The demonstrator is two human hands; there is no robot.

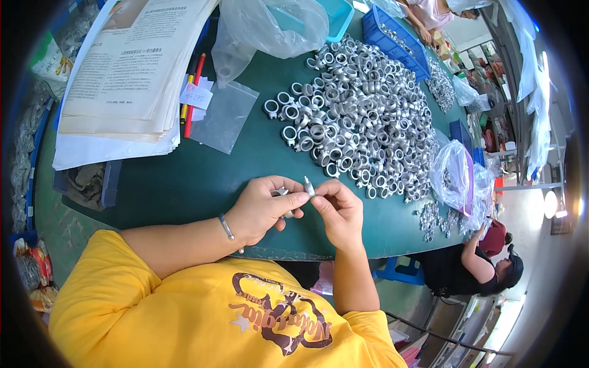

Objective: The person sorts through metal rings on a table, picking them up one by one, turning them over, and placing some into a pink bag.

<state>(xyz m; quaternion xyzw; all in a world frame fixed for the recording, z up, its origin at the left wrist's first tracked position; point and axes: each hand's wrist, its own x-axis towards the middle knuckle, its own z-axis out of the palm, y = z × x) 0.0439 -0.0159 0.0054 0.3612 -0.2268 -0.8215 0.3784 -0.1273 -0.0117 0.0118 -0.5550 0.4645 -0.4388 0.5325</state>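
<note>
Between my two hands, above the near edge of the green table, a small silver metal ring (309,188) is seen edge-on with a little stub pointing up. My left hand (262,208) pinches it by thumb and finger from one side, and more silver metal pieces (283,192) show in its curled fingers. From the other side my right hand (341,210) grips the same ring between thumb and forefinger. A large heap of similar silver rings with short stubs (374,116) lies just beyond my hands, to the right.
Stacked printed papers (123,73), a red pen (195,98) and a clear bag (228,116) lie left on the green table (202,184). Behind the heap stands a blue crate (396,43). Plastic bags (454,175) and smaller metal parts (429,221) sit right, near a seated person (469,264).
</note>
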